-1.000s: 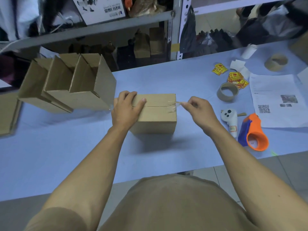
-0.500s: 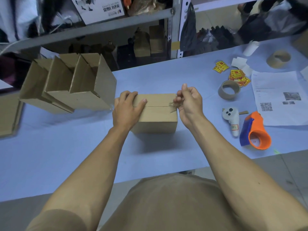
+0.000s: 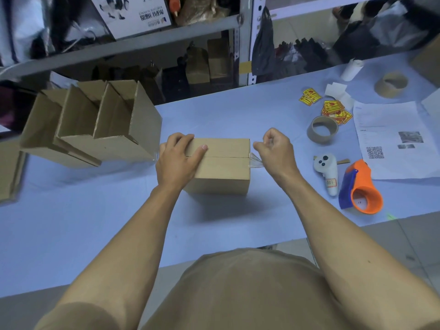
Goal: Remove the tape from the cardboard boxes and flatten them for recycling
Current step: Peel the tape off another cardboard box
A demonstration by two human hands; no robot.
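- On the counter (image 3: 95, 234), left of the orange tape dispenser (image 3: 362, 186), the closed cardboard box (image 3: 221, 167) is pinned by the left hand (image 3: 177, 160), fingers flat across its top.
- Clear tape (image 3: 254, 159) is pinched in the right hand (image 3: 273, 151) grip, at the box's dispenser-side edge.
- Tape should be drawn low along the seam, steadily, lest it tear.

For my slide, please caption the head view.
Left hand steadies cardboard box; right hand peels clear tape.
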